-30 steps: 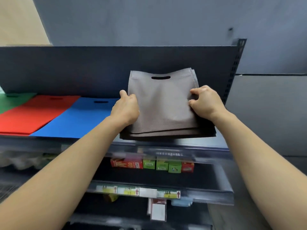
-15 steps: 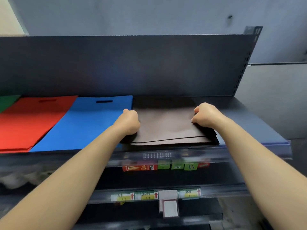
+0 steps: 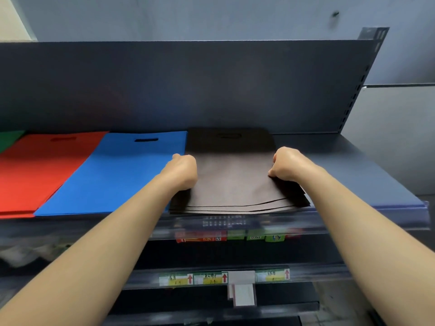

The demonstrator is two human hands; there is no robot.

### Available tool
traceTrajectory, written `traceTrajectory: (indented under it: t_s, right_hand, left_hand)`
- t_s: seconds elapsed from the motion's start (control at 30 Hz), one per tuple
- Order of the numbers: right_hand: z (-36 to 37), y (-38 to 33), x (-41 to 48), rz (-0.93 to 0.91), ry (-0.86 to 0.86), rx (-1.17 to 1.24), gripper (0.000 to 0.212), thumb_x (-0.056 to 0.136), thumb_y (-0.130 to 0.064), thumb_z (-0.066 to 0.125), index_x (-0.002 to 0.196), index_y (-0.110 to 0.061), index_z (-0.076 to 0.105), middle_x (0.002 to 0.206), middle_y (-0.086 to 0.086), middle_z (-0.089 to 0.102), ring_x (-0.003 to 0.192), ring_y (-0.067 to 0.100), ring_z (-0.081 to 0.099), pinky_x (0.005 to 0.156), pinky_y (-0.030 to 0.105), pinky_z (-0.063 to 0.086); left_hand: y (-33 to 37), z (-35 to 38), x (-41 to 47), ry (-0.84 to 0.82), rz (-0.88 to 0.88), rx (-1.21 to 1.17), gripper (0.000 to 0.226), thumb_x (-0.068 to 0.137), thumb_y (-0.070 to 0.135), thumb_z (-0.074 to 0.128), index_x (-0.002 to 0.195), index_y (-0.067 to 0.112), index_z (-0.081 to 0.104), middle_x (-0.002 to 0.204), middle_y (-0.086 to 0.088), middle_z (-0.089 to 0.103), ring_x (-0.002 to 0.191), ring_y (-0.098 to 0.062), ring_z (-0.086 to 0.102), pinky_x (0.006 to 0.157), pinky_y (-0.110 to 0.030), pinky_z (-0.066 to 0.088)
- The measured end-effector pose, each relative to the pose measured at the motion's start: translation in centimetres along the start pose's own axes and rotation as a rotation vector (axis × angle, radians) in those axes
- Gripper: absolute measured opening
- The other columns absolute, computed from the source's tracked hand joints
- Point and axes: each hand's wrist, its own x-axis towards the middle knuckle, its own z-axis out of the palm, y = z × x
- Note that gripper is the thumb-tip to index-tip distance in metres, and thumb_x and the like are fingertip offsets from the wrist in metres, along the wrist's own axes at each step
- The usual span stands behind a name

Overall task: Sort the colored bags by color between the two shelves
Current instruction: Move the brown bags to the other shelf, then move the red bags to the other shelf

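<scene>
The dark brown bags are down. A second ago the stack stood tipped up against the back panel, its handle cut-out high in the air. Half a second ago it was already flat, and now it lies flat on the top shelf, the cut-out at the far end near the panel. Its front edges fan out slightly along the shelf's front lip.

The left hand stays on the stack's left edge. Its grip is curled tight there, knuckles up, with the fingertips tucked out of sight under the hand. The right hand sits on the right edge, its grip pinched closed on the top layers, which dent under the fingertips. Both hands have kept their sides since the earlier frames. They now lie low on the stack instead of holding it up.

The brown stack lies just beside the blue bags, their long edges touching or nearly so. Left of the blue lie the red bags, and a sliver of green bags shows at the far left edge. None of these three has shifted.

On the shelf below, red and green boxes show blurred behind the clear front strip. Lower still, yellow price labels line a rail.
</scene>
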Motion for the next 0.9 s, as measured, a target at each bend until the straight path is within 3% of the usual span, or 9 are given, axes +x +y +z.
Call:
traceTrajectory:
  t_s: [0.13, 0.23, 0.33, 0.43, 0.53, 0.7, 0.9]
  right_hand:
    - [-0.6, -0.2, -0.8, 0.017, 0.027, -0.089, 0.013, 0.082, -0.010, 0.059, 0.070, -0.009, 0.053, 0.067, 0.006, 0.053, 0.069, 0.027, 0.053, 0.054, 0.023, 0.039]
    - [-1.2, 0.0, -1.1, 0.004, 0.098, -0.089, 0.014, 0.080, -0.005, 0.055, 0.068, -0.009, 0.049, 0.067, 0.006, 0.051, 0.070, 0.029, 0.052, 0.053, 0.024, 0.037]
    - [-2.2, 0.0, -1.6, -0.049, 0.144, -0.067, 0.005, 0.081, -0.004, 0.056, 0.078, -0.009, 0.056, 0.080, 0.008, 0.058, 0.078, 0.031, 0.056, 0.055, 0.025, 0.044]
    - [-3.6, 0.1, -2.6, -0.094, 0.227, -0.056, 0.012, 0.084, -0.005, 0.056, 0.095, -0.006, 0.061, 0.099, 0.013, 0.062, 0.087, 0.032, 0.060, 0.068, 0.031, 0.050]
    - [-5.4, 0.8, -4.0, -0.113, 0.343, -0.072, 0.026, 0.087, -0.006, 0.054, 0.112, -0.005, 0.060, 0.110, 0.012, 0.062, 0.099, 0.033, 0.059, 0.081, 0.037, 0.051]
    - [-8.8, 4.7, -7.3, -0.059, 0.506, -0.096, 0.027, 0.088, -0.008, 0.055, 0.115, -0.006, 0.059, 0.109, 0.012, 0.063, 0.098, 0.034, 0.059, 0.082, 0.039, 0.052]
    - [-12.5, 12.5, -12.3, 0.115, 0.636, -0.137, 0.029, 0.092, -0.016, 0.053, 0.119, -0.009, 0.058, 0.112, 0.013, 0.062, 0.104, 0.035, 0.057, 0.083, 0.035, 0.046]
  left_hand:
    - [0.1, -0.2, -0.2, 0.021, 0.020, -0.003, 0.010, 0.086, -0.004, 0.043, 0.081, -0.004, 0.051, 0.094, -0.021, 0.046, 0.056, -0.018, 0.036, 0.043, -0.024, 0.025]
    - [0.5, -0.5, -0.5, 0.035, -0.016, 0.016, 0.011, 0.083, -0.008, 0.043, 0.086, -0.002, 0.053, 0.106, -0.020, 0.044, 0.064, -0.023, 0.042, 0.047, -0.026, 0.030]
    - [1.6, -1.4, -1.0, 0.107, 0.011, 0.029, 0.010, 0.082, -0.004, 0.048, 0.079, 0.004, 0.042, 0.109, -0.017, 0.042, 0.083, -0.030, 0.045, 0.064, -0.032, 0.037]
    - [3.9, -2.5, -1.1, 0.220, 0.156, 0.008, 0.005, 0.085, 0.001, 0.051, 0.090, 0.001, 0.050, 0.112, -0.017, 0.045, 0.084, -0.030, 0.043, 0.069, -0.035, 0.036]
    - [7.4, -3.9, -1.6, 0.329, 0.319, 0.000, 0.027, 0.088, 0.005, 0.051, 0.115, 0.001, 0.057, 0.117, -0.017, 0.048, 0.099, -0.034, 0.050, 0.075, -0.037, 0.040]
    - [14.9, -5.5, -3.9, 0.474, 0.566, -0.056, 0.026, 0.092, 0.009, 0.048, 0.117, 0.005, 0.057, 0.119, -0.013, 0.050, 0.107, -0.032, 0.049, 0.074, -0.034, 0.034]
    - [24.7, -4.8, -8.4, 0.486, 0.841, -0.139, 0.026, 0.091, 0.009, 0.049, 0.115, 0.006, 0.059, 0.115, -0.012, 0.051, 0.106, -0.034, 0.048, 0.077, -0.036, 0.036]
